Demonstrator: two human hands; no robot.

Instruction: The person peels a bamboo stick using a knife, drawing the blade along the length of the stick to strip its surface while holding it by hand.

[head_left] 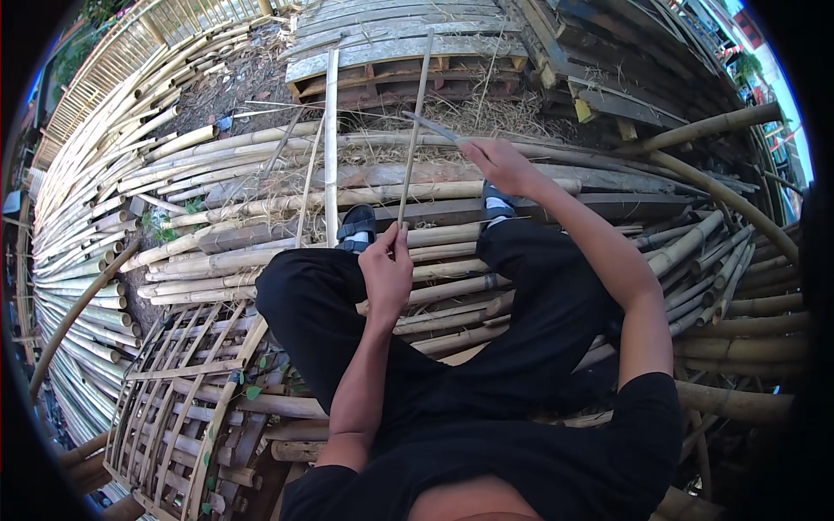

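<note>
Head view: left hand (387,271) fingers closed on the lower end of a thin bamboo strip (413,130) held upright; right hand (502,165) gripping a knife (432,128) whose blade touches the strip; bamboo poles (261,187) lie beneath; woven bamboo lattice (178,391) at lower left

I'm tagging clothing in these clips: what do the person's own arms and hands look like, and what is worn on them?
Both forearms are bare, with no gloves, watch or rings visible on the left hand or the right hand. A black short sleeve covers the right upper arm; the left one is barely visible. Both belong to a black top.
</note>
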